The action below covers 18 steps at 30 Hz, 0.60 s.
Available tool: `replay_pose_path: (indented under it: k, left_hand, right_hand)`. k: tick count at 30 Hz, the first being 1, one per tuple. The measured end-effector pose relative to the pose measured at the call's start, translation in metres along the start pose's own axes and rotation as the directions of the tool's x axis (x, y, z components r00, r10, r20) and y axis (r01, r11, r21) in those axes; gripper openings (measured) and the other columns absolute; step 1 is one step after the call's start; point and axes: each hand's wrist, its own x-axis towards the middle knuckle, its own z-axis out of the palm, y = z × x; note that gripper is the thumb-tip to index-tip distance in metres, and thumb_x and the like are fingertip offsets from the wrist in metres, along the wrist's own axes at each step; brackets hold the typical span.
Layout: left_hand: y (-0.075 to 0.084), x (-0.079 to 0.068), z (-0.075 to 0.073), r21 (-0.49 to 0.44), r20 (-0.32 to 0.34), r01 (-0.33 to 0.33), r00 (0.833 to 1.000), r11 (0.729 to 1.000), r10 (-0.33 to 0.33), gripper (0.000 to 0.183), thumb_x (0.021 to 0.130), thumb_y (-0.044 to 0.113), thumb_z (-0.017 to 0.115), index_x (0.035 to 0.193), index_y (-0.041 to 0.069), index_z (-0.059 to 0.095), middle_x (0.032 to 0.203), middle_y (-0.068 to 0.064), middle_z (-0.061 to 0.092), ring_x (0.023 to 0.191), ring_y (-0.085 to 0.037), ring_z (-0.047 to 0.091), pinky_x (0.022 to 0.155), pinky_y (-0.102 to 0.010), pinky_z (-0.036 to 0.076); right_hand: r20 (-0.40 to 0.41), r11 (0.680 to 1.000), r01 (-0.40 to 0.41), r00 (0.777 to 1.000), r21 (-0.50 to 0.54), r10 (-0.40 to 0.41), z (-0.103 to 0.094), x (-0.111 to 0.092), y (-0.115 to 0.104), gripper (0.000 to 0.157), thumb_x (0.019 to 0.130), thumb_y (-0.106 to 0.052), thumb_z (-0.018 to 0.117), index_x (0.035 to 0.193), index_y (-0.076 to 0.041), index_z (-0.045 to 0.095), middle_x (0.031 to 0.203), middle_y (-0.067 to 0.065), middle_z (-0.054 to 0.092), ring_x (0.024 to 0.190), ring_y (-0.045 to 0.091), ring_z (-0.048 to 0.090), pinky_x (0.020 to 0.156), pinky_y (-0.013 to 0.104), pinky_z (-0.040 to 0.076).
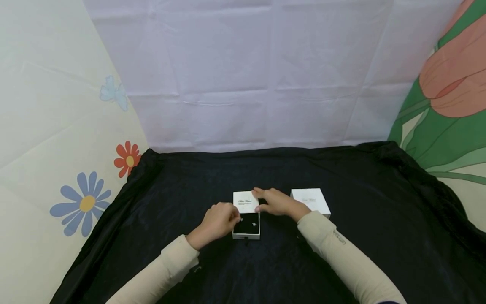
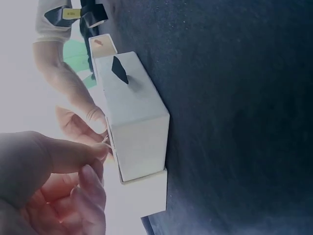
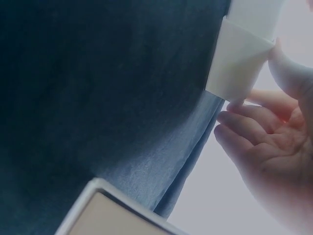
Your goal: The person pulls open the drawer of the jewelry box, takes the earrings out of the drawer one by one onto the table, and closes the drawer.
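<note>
White backdrop [image 1: 228, 63], one, creased, rising behind. Counter [image 1: 190, 177], one, draped in wrinkled black cloth. Left hand [image 1: 215, 219], at the left edge of the boxed set, thumb and fingertips together in a pinch on a fine silvery piece. Right hand [image 1: 279, 202], thumb and forefinger set around the sleeve's far right corner, a light hold. White box [image 1: 310, 200], one, lettered on top, behind and beside the right forearm, apart from the set. White sleeve [image 1: 243, 204], one, lettered, flat on the cloth. Drawer [image 1: 247, 237], one, extending from the sleeve toward the person, with black lining. Black pull tab [image 2: 119, 70], one, on the drawer's front. Silvery ornament [image 1: 254, 224], one, on the right of the lining. Silvery piece [image 2: 106, 143], one, in the left grip at the drawer's left rim, exact form too small to tell. Risks, as judged: so thin a piece could slip from a loosened pinch and drop onto the cloth; uneven pressure from the right grip could skew the sleeve and jog the drawer.
</note>
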Motion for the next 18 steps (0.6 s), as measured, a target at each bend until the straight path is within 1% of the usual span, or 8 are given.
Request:
replay_pose_path:
  k: [5, 12, 18]
  left_hand:
    - [-0.002, 0.000, -0.004, -0.053, -0.051, -0.034, 0.998, 0.998, 0.031, 0.007, 0.086, 0.013, 0.071, 0.079, 0.013, 0.073, 0.072, 0.006, 0.061, 0.053, -0.002, 0.048, 0.046, -0.021, 0.041]
    - [-0.005, 0.002, -0.011, -0.092, -0.107, -0.072, 0.992, 0.993, 0.062, 0.007, 0.084, 0.012, 0.073, 0.077, 0.014, 0.071, 0.068, 0.009, 0.056, 0.055, -0.001, 0.047, 0.050, -0.020, 0.041]
    - [-0.006, 0.003, -0.016, -0.127, -0.153, -0.089, 0.986, 0.988, 0.069, 0.007, 0.083, 0.010, 0.073, 0.077, 0.011, 0.070, 0.067, 0.007, 0.057, 0.057, -0.002, 0.048, 0.051, -0.019, 0.042]
  right_hand:
    - [-0.007, 1.000, 0.012, 1.000, -0.009, -0.012, 0.000, 0.001, 0.002, 0.063, 0.092, -0.026, 0.064, 0.143, 0.002, 0.039, 0.150, 0.022, 0.033, 0.130, 0.036, 0.044, 0.103, 0.047, 0.040]
    - [-0.012, 1.000, 0.016, 1.000, -0.004, -0.016, 0.000, 0.000, 0.002, 0.063, 0.091, -0.025, 0.065, 0.143, 0.002, 0.039, 0.150, 0.022, 0.034, 0.130, 0.036, 0.044, 0.103, 0.047, 0.040]
    - [-0.008, 1.000, 0.024, 1.000, -0.015, -0.024, -0.001, 0.001, 0.002, 0.064, 0.091, -0.027, 0.064, 0.142, 0.002, 0.040, 0.149, 0.023, 0.033, 0.130, 0.037, 0.044, 0.104, 0.047, 0.039]
